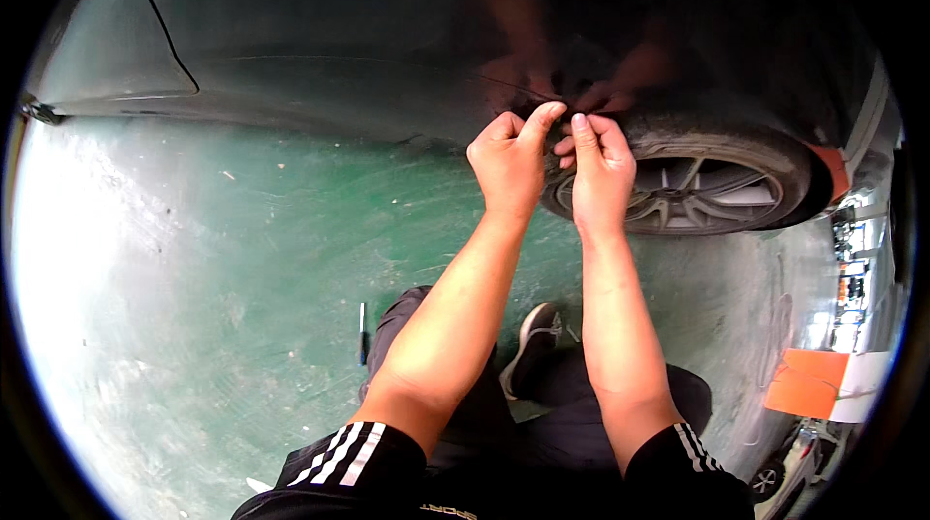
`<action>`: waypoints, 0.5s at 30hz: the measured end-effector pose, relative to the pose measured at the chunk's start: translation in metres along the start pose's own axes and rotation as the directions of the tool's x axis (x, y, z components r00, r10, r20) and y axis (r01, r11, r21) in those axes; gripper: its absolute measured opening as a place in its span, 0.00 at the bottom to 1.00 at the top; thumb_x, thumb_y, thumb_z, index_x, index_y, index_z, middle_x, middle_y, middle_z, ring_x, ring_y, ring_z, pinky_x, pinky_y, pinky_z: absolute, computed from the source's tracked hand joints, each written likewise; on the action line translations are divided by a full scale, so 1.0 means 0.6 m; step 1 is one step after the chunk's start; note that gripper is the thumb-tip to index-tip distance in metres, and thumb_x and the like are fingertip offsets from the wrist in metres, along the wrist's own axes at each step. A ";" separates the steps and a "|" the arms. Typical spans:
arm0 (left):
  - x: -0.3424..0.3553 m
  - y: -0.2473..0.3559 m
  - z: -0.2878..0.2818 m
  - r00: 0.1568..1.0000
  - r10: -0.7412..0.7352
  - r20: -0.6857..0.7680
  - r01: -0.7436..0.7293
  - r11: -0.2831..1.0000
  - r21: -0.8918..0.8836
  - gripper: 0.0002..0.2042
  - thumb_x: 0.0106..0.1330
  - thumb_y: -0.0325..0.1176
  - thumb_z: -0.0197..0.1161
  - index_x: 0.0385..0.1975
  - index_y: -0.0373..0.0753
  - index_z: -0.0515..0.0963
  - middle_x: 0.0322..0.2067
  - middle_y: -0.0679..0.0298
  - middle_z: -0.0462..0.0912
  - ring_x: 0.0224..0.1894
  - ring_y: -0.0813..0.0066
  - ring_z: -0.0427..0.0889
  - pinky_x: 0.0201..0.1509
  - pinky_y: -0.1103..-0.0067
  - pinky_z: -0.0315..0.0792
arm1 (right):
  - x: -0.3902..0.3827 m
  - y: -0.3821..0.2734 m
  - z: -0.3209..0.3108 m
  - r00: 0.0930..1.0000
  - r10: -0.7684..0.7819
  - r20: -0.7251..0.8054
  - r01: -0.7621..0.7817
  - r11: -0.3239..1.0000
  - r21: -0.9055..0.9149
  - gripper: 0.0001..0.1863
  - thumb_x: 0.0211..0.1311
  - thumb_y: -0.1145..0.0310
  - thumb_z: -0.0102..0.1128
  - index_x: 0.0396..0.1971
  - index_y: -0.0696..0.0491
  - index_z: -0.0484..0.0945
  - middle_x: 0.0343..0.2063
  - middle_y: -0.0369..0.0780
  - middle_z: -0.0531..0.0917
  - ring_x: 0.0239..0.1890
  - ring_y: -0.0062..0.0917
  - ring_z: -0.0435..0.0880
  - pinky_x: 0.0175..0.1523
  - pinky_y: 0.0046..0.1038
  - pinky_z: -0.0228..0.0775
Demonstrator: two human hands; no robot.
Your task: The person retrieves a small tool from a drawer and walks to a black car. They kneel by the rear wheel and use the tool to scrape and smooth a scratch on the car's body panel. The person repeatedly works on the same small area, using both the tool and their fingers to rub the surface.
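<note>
At the lower edge of the dark car panel, the left hand and right hand are curled, any hold I cannot tell, so gentle, even finger pressure seems best.

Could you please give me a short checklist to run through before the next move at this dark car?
1. Both hands at the wheel-arch edge: ok; left hand and right hand are close together there.
2. Something held between the fingers: cannot tell.
3. Fingers touching the dark panel: cannot tell.
4. Wheel on the car: ok.
5. Floor beside the legs free of loose items: not ok; a slim tool lies there.
</note>
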State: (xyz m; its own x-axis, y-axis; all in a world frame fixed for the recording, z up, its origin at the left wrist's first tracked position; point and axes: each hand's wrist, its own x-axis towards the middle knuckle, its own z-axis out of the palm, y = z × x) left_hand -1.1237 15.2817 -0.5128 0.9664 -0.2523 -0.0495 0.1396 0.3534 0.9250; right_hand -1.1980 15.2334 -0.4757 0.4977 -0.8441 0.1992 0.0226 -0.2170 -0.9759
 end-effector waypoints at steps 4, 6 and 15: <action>0.006 0.005 -0.010 0.998 0.047 0.028 -0.049 0.996 0.068 0.26 0.59 0.35 0.80 0.10 0.35 0.69 0.12 0.76 0.62 0.20 0.88 0.57 0.19 0.79 0.54 | -0.008 0.012 0.006 0.999 0.032 -0.023 -0.030 0.996 0.082 0.09 0.75 0.66 0.62 0.43 0.56 0.82 0.33 0.34 0.85 0.30 0.13 0.82 0.34 0.18 0.72; 0.012 0.005 -0.009 0.995 0.092 0.037 -0.096 0.985 0.146 0.25 0.62 0.35 0.79 0.09 0.37 0.69 0.12 0.78 0.63 0.20 0.89 0.58 0.20 0.80 0.55 | -0.009 0.020 0.007 0.999 0.051 -0.004 -0.050 0.980 0.191 0.12 0.76 0.65 0.61 0.49 0.57 0.82 0.33 0.34 0.86 0.30 0.13 0.81 0.35 0.18 0.73; 0.016 0.012 -0.015 0.988 0.088 0.130 -0.120 0.957 0.263 0.22 0.73 0.41 0.68 0.18 0.34 0.77 0.14 0.71 0.73 0.17 0.86 0.68 0.20 0.82 0.60 | -0.026 0.083 0.003 0.992 -0.045 0.119 0.000 0.936 0.353 0.21 0.73 0.70 0.62 0.63 0.56 0.77 0.50 0.46 0.86 0.46 0.26 0.87 0.50 0.27 0.80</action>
State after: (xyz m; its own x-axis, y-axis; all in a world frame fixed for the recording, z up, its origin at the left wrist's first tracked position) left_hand -1.1113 15.2901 -0.5100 0.9387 -0.3350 0.0813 -0.0388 0.1315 0.9906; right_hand -1.2029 15.2368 -0.5273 0.5956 -0.7695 0.2307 0.3272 -0.0300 -0.9445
